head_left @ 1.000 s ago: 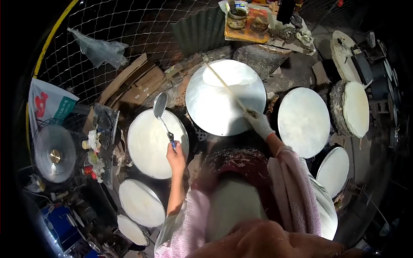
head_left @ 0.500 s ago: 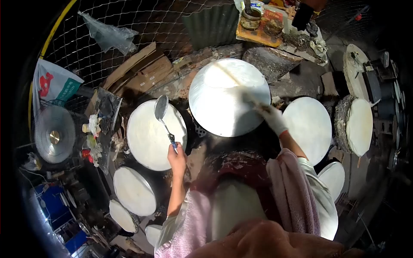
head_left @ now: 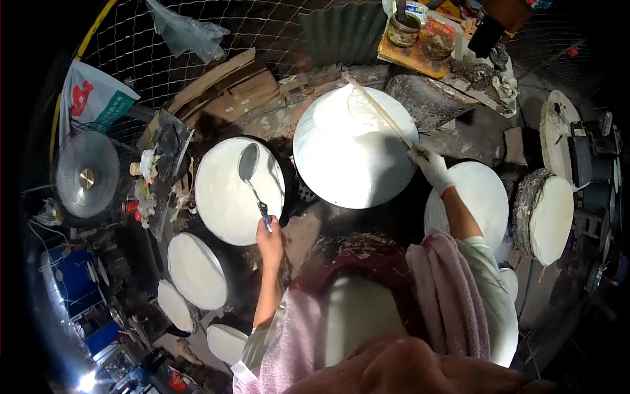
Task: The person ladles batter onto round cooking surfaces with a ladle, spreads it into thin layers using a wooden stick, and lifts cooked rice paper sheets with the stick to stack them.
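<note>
My bare left hand [head_left: 269, 240] is closed round the dark patterned handle of a metal ladle [head_left: 249, 163]. The ladle's bowl is over a round white surface [head_left: 223, 197] at the left. My right hand [head_left: 433, 169], in a whitish glove, grips a long thin wooden stick [head_left: 380, 110]. This stick slants up and left across a large round pan [head_left: 354, 154], its far end at the pan's back edge. White material covers part of the pan, and a shadow lies on its lower right.
More white discs [head_left: 197, 270] stand at left and right. A fan [head_left: 87, 177] is at the far left, below a hanging banner [head_left: 98, 95]. Cardboard [head_left: 230, 98] lies behind. A jar [head_left: 403, 30] sits on an orange board [head_left: 426, 56] at the back.
The view has turned, shifting the surroundings. My right hand has moved right and swept the stick over the pan to its back edge. My left hand still holds the ladle.
</note>
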`<state>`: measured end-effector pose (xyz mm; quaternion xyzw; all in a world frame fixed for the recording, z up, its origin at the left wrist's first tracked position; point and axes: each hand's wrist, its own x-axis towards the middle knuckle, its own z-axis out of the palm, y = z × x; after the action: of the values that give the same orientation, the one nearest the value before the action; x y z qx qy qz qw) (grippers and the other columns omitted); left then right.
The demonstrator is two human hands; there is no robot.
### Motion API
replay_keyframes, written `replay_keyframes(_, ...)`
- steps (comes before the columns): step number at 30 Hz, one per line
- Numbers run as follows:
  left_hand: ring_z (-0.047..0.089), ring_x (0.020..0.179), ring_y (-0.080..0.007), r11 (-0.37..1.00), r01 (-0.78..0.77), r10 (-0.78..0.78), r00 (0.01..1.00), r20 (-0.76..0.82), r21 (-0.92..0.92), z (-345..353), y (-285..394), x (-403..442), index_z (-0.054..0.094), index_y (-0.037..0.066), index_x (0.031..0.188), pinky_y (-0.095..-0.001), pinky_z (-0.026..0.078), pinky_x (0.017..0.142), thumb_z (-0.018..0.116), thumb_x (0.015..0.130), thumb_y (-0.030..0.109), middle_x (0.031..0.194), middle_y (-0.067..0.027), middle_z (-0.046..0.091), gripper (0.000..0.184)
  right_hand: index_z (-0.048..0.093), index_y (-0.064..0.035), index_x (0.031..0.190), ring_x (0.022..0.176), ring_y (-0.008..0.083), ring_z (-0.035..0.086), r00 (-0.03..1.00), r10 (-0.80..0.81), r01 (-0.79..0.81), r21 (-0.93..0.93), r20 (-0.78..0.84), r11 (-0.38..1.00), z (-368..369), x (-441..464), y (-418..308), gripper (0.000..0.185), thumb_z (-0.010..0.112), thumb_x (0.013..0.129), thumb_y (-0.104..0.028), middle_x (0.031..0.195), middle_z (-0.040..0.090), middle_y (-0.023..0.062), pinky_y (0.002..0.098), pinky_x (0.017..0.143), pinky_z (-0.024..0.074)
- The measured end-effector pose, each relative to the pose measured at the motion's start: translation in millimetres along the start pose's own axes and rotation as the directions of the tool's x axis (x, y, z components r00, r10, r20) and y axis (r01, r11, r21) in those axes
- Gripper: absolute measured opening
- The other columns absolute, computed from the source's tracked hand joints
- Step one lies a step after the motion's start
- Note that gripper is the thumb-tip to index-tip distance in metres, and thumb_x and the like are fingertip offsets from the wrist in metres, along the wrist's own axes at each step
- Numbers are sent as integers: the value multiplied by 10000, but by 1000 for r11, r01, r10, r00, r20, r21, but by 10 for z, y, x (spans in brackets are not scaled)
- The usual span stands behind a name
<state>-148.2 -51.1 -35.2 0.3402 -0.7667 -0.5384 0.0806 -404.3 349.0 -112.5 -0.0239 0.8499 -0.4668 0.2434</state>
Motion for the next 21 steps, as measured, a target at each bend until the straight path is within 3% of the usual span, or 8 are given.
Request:
replay_keyframes(4, 396, 461, -47, 997, -22, 24, 999, -28, 75, 9, -121, -53, 536, 29, 920, -223, 317, 417, 519, 955, 170, 612, 25, 450, 146, 622, 14, 1115, 827, 106, 537, 987, -97, 69, 208, 127, 976, 309, -94, -184, 316, 605, 895, -212, 919, 632, 2, 258, 742, 448)
replay_keyframes(5, 398, 460, -49, 999, 31, -31, 999, -19, 19, 16, -61, -85, 537, 26, 917, -225, 321, 419, 521, 953, 167, 614, 22, 455, 146, 607, 22, 1151, 880, 134, 578, 962, 58, -108, 175, 267, 979, 327, -135, -259, 334, 618, 894, -192, 1038, 655, 63, 266, 812, 461)
replay_keyframes(8, 401, 456, -54, 990, 121, -122, 993, -5, -72, 68, 147, -159, 539, 21, 909, -231, 329, 420, 527, 950, 158, 613, 18, 462, 144, 602, 34, 1151, 908, 140, 583, 940, -183, 138, 171, 287, 976, 303, -263, -320, 362, 630, 886, -211, 1057, 656, 73, 262, 835, 461)
replay_keyframes(9, 401, 455, -55, 993, 107, -108, 994, -13, -48, 79, 188, -166, 539, 21, 908, -232, 329, 420, 529, 949, 156, 608, 18, 461, 142, 609, 18, 1151, 926, 140, 589, 935, -122, 29, 272, 332, 962, 253, -179, -169, 365, 636, 883, -227, 1048, 664, 73, 264, 849, 459)
replay_keyframes(12, 400, 456, -54, 998, 58, -58, 998, -27, 29, 98, 225, -171, 540, 23, 905, -232, 327, 420, 531, 948, 155, 601, 23, 455, 139, 614, 14, 1145, 928, 131, 594, 978, -176, 175, 17, 114, 984, -54, 158, 6, 356, 634, 884, -228, 1032, 669, 67, 263, 846, 459)
replay_keyframes(15, 404, 466, -56, 996, 82, -81, 996, -27, 35, 83, 173, -173, 541, 20, 898, -236, 326, 427, 533, 946, 157, 602, 24, 455, 145, 609, 9, 1162, 934, 128, 595, 963, -206, 223, -79, 176, 972, -48, 320, -92, 370, 633, 885, -234, 1033, 667, 59, 263, 842, 459)
replay_keyframes(18, 415, 488, -60, 994, 64, -60, 997, -40, 85, 47, 23, -210, 541, 15, 888, -242, 333, 444, 532, 945, 160, 605, 17, 461, 156, 606, 13, 1173, 930, 127, 593, 906, -55, 53, 17, 420, 998, 126, 162, -156, 373, 645, 876, -211, 1026, 667, 60, 261, 834, 461)
replay_keyframes(21, 429, 504, -83, 984, 19, -8, 998, -64, 176, 57, 84, -258, 538, 6, 873, -265, 346, 464, 535, 939, 162, 599, -4, 459, 170, 610, 9, 1168, 953, 124, 587, 881, -156, 93, 161, 446, 983, 69, 0, -254, 346, 655, 863, -149, 1050, 664, 62, 264, 855, 458)
